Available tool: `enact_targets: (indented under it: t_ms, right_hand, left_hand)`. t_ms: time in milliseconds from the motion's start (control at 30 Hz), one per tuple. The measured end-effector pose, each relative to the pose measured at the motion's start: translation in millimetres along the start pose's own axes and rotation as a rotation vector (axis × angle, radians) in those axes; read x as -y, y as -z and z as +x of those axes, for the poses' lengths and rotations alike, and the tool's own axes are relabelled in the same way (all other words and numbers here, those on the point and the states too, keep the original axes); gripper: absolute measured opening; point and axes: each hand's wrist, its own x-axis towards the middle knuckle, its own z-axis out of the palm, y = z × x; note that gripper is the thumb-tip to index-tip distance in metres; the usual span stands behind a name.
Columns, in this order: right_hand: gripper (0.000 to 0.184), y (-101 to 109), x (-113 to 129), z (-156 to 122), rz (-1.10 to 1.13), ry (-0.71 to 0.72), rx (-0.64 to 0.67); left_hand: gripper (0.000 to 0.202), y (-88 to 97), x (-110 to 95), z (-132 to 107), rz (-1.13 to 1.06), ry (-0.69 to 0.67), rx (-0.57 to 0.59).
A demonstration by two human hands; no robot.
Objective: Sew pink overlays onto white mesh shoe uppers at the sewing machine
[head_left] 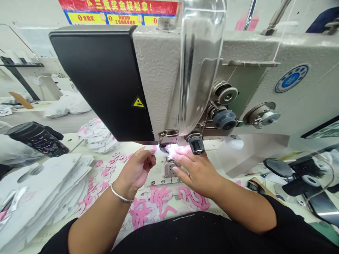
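Observation:
A sewing machine (159, 77) fills the middle of the view, its lamp glaring white around the needle area (167, 150). To the left of the needle, my left hand (136, 169) pinches the edge of a small white and pink fabric piece (156, 149), thumb and forefinger together, other fingers curled. My right hand (197, 171) lies to the right of the presser foot with its fingers stretched out flat. Glare and the fingers hide most of the piece. Pink cut-out shapes (141, 210) lie below the hands on the machine bed.
At left is a stack of white cut panels (50, 187), with a dark tumbler (38, 138) behind it. A pile of white and pink pieces (99, 135) sits farther back. Thread spools (304, 185) and a black-handled tool (255, 185) are on the right.

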Motion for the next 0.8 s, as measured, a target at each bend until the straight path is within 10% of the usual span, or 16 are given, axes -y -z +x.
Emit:
enact_targets:
  t_ms: [367, 533, 700, 800]
  right_hand:
    - [0.028, 4.1, -12.8, 6.6, 0.220, -0.202, 0.030]
    - [0.028, 7.1, -9.3, 7.0, 0.182, -0.071, 0.053]
    - [0.026, 7.1, -11.3, 2.6, 0.128, 0.006, 0.014]
    - [0.027, 4.2, -11.0, -0.9, 0.127, 0.085, -0.016]
  left_hand:
    - [0.024, -0.8, 17.1, -74.1, 0.471, 0.232, 0.759]
    - [0.034, 15.7, 16.5, -59.6, 0.554, 0.258, 0.537]
    - [0.013, 31.8, 11.8, -42.4, 0.039, 0.260, 0.110]
    - [0.019, 29.9, 6.6, -44.6, -0.031, 0.257, 0.116]
